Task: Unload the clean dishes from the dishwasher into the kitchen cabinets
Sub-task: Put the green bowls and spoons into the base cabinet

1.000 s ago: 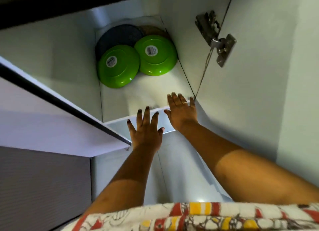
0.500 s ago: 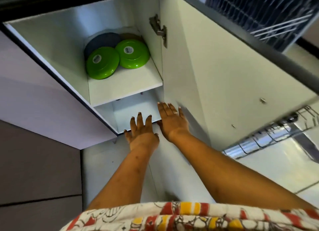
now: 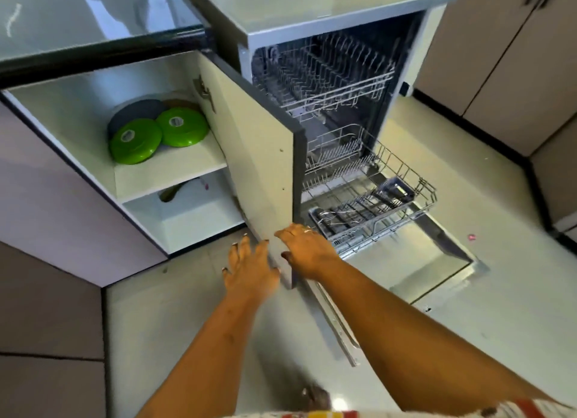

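The lower cabinet (image 3: 175, 180) stands open. On its upper shelf two green plates (image 3: 135, 143) (image 3: 182, 126) lie face down in front of a grey plate (image 3: 137, 112). The cabinet door (image 3: 259, 155) is swung out between the cabinet and the open dishwasher (image 3: 340, 21). My right hand (image 3: 307, 249) lies over the door's lower front corner with fingers fairly straight, holding nothing. Just left of it, my left hand (image 3: 249, 264) hovers with spread fingers and is empty. The dishwasher's lower rack (image 3: 415, 180) is pulled out over the dropped door (image 3: 437, 261); the upper rack (image 3: 327, 74) sits inside.
A green item (image 3: 170, 193) lies on the cabinet's lower shelf. The countertop (image 3: 78, 15) runs above the cabinet. Tall cupboards (image 3: 512, 58) stand at the right. Pale tiled floor (image 3: 175, 317) lies under my arms. A cutlery basket (image 3: 395, 191) sits in the lower rack.
My view has pulled back and up, bringing the dishwasher into sight. Both hands have come out from the cabinet's lower shelf toward the door's bottom corner.
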A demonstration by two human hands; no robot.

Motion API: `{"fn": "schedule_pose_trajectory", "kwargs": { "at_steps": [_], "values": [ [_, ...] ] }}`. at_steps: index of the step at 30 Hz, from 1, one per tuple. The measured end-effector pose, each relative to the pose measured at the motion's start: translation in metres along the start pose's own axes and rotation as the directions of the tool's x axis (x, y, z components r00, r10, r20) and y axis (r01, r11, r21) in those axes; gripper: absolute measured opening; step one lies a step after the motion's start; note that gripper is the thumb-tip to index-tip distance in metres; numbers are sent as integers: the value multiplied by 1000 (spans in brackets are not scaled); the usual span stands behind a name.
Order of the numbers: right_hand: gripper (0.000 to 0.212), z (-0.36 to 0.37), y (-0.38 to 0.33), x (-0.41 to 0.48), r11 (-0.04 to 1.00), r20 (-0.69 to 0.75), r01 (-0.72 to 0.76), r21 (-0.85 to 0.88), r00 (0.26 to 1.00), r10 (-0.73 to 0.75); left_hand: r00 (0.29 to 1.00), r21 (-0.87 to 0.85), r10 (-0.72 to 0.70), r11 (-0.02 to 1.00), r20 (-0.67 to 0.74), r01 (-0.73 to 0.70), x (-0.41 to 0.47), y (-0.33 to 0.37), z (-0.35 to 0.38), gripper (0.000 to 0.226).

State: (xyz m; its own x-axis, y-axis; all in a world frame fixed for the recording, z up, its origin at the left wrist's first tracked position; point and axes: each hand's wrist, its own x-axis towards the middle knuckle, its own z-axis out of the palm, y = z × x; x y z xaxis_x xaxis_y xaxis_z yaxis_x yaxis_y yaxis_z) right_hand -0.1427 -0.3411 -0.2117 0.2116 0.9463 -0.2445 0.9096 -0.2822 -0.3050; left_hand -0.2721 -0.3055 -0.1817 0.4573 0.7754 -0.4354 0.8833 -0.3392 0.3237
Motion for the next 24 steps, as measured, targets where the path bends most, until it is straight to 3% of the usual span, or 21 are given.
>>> {"fn": "schedule_pose_trajectory", "kwargs": {
  "at_steps": [4, 8, 14, 19, 24],
  "values": [
    [34, 4, 30, -22, 997, -13, -73, 9, 997, 73, 996, 8, 83, 996, 29, -84, -8, 30, 20, 63],
    [52, 6, 55, -28, 998, -20, -68, 11, 997, 68, 991, -6, 92, 996, 93, -92, 2, 37, 40, 57],
    [58, -4, 106, -21, 991, -6, -132, 20, 991, 132, 970, -42, 86, 996, 227, -79, 17, 70, 58, 49],
    [60, -12, 158, -2, 981, 28, -191, 28, 981, 190, 936, -216, 70, 976, 345, 7, 47, 110, 69, 46],
    [58, -10, 206, 24, 980, 81, -199, 24, 977, 196, 928, -325, -12, 935, 373, 143, 82, 137, 76, 37]
  ]
}}
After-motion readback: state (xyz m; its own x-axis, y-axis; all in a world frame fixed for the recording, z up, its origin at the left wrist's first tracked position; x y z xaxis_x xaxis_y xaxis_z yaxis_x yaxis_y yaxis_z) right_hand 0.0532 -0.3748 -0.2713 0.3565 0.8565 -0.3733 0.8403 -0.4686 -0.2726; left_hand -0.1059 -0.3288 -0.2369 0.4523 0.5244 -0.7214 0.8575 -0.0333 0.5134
